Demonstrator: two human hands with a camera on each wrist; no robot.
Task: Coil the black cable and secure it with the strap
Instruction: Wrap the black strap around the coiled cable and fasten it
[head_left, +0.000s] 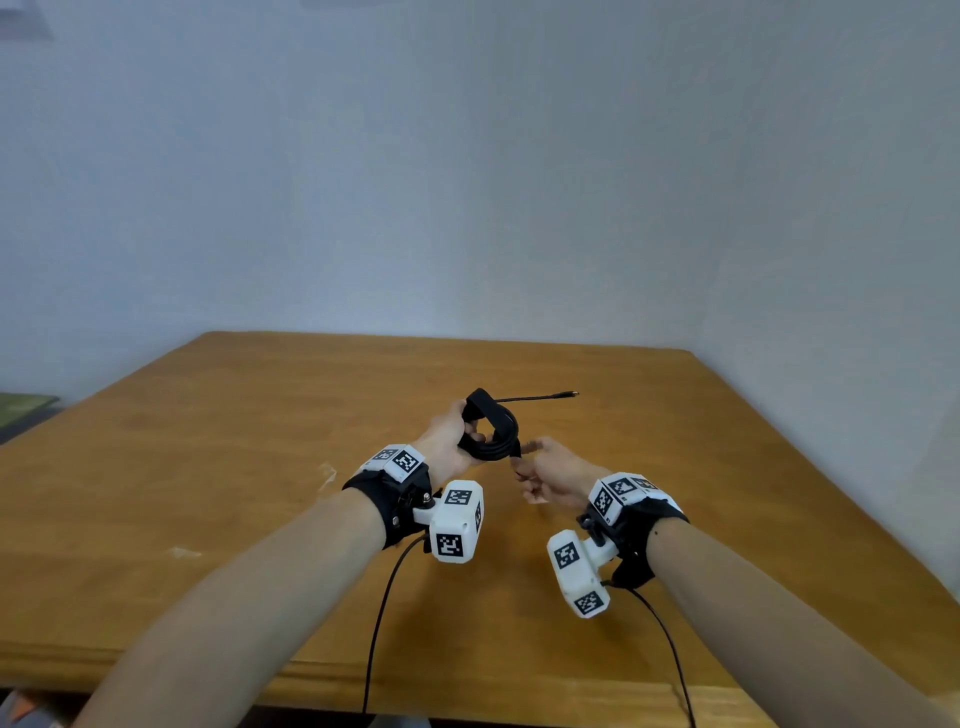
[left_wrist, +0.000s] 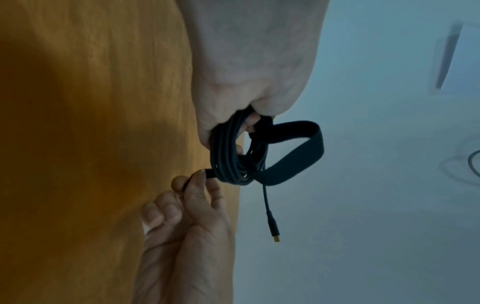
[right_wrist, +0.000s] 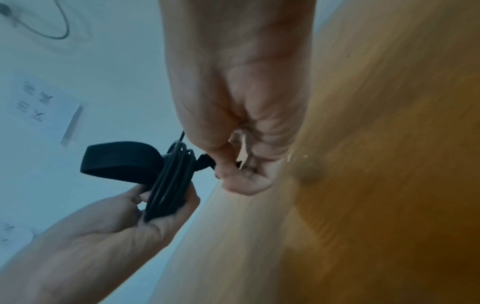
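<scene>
My left hand (head_left: 457, 441) grips the coiled black cable (head_left: 496, 447) above the middle of the wooden table (head_left: 208, 467). In the left wrist view the coil (left_wrist: 228, 156) sits in the curled fingers. A wide black strap (left_wrist: 296, 156) forms a loose loop round one side of the coil. My right hand (head_left: 540, 467) pinches the strap's free end (left_wrist: 207, 173) between thumb and forefinger, just right of the coil. One cable end with a gold-tipped plug (head_left: 569, 394) sticks out to the right. The right wrist view shows the strap (right_wrist: 119, 158) and coil (right_wrist: 171, 181).
The table's front edge (head_left: 311, 675) runs below my forearms. Grey walls (head_left: 467, 182) meet at a corner behind the table. White wrist cameras (head_left: 457, 519) with thin black leads (head_left: 379, 623) hang from both wrists. A green object (head_left: 21, 408) lies at the far left.
</scene>
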